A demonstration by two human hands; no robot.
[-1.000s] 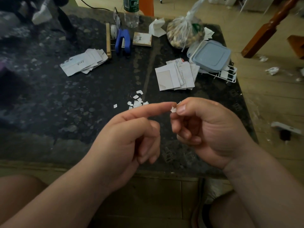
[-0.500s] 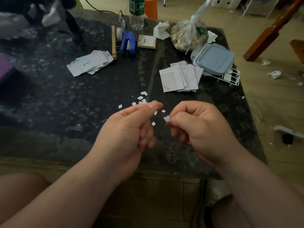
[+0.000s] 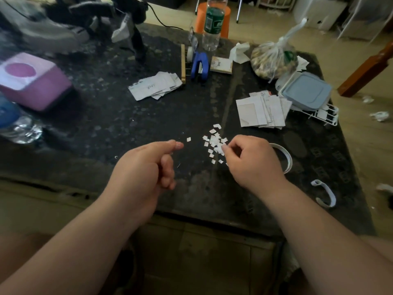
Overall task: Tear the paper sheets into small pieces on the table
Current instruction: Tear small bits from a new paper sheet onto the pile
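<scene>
Small white torn pieces (image 3: 214, 141) lie in a loose pile on the dark table (image 3: 106, 128). My right hand (image 3: 253, 161) hovers at the pile's right edge, its thumb and fingertips pinching a tiny paper scrap (image 3: 221, 149). My left hand (image 3: 148, 167) is left of the pile with fingers curled and thumb against the forefinger; no paper shows in it. A fanned stack of paper sheets (image 3: 261, 111) lies behind my right hand. Another stack (image 3: 155, 87) lies further back on the left.
A pink box (image 3: 34, 84) and a water bottle (image 3: 17, 124) sit at the left. At the back are a blue stapler (image 3: 200, 64), a notepad (image 3: 221, 65), a green-labelled bottle (image 3: 212, 28) and a tied bag (image 3: 272, 58). A blue-lidded box (image 3: 306, 92), wire rack (image 3: 328, 117) and tape ring (image 3: 286, 160) are on the right.
My hands have parted and dropped toward the table. The right hand has carried its scrap to the pile, and the left has drawn away to the left. The view has tilted up.
</scene>
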